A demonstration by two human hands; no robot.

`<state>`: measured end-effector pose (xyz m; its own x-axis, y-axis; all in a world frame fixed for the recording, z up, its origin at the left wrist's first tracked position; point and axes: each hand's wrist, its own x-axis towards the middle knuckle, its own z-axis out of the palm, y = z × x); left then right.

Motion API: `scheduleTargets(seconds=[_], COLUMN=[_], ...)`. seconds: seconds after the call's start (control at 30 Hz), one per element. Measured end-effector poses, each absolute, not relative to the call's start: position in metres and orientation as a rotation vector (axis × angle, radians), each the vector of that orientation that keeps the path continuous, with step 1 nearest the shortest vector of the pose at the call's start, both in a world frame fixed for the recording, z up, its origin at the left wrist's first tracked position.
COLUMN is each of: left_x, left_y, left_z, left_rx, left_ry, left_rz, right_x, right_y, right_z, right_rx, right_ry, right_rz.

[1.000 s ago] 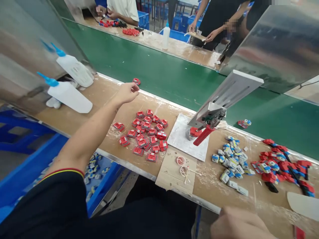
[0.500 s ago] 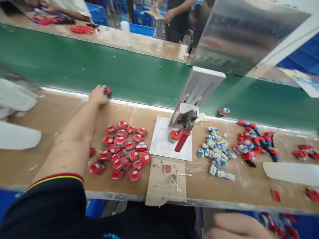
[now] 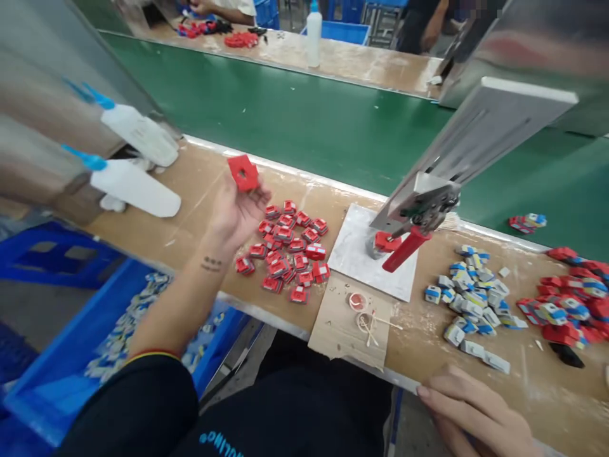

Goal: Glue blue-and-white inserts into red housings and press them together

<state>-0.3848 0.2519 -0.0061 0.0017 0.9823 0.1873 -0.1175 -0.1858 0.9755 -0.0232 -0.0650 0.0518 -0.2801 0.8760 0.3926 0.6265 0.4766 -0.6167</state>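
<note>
My left hand (image 3: 240,212) is raised over the left part of the bench, palm up. Its fingers grip a red plastic piece (image 3: 243,172) with a dark hole in its face. Close by, to the right of that hand, lies a pile of red-and-grey plastic pieces (image 3: 285,235). My right hand (image 3: 476,406) is at the front bench edge, its fingers together and loosely curled; nothing shows in it, though the palm is hidden. A toggle clamp with a red handle (image 3: 406,251) stands over a white plate (image 3: 345,251), and a red piece (image 3: 386,241) sits under it.
Cardboard (image 3: 328,324) carries two small cups and cotton swabs. White-blue pieces (image 3: 471,292) and red-blue assemblies (image 3: 571,298) lie to the right. White bottles (image 3: 137,187) lie at left, above a blue bin (image 3: 61,397). Behind runs a green belt (image 3: 333,108); a person's arm shows beyond it.
My left hand has drawn back from the belt edge and turned up, lifting the red piece. My right hand has come up to the bench edge. The view has swung left.
</note>
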Motion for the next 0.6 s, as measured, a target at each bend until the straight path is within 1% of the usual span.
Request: scheduleTargets(seconds=[0.1, 0.23, 0.37, 0.47, 0.53, 0.6], left_x=[-0.368, -0.346, -0.329, -0.323, -0.321, -0.320], left_y=[0.157, 0.083, 0.046, 0.029, 0.022, 0.018], left_z=[-0.010, -0.023, -0.041, -0.052, -0.058, -0.064], left_rx=[1.265, 1.171, 0.794, 0.611, 0.649, 0.844], left_ry=[1.055, 1.000, 0.846, 0.715, 0.662, 0.674], left_rz=[1.251, 1.123, 1.017, 1.007, 1.042, 1.081], right_x=[-0.048, -0.061, -0.059, -0.058, -0.056, -0.052], right_y=[-0.056, -0.058, -0.075, -0.085, -0.085, -0.081], right_z=[0.051, 0.043, 0.017, -0.006, -0.021, -0.034], right_rx=[-1.135, -1.136, -1.256, -1.405, -1.521, -1.623], right_ry=[-1.963, -1.876, -1.849, -1.814, -1.760, -1.710], right_rz=[0.476, 0.444, 0.374, 0.313, 0.249, 0.198])
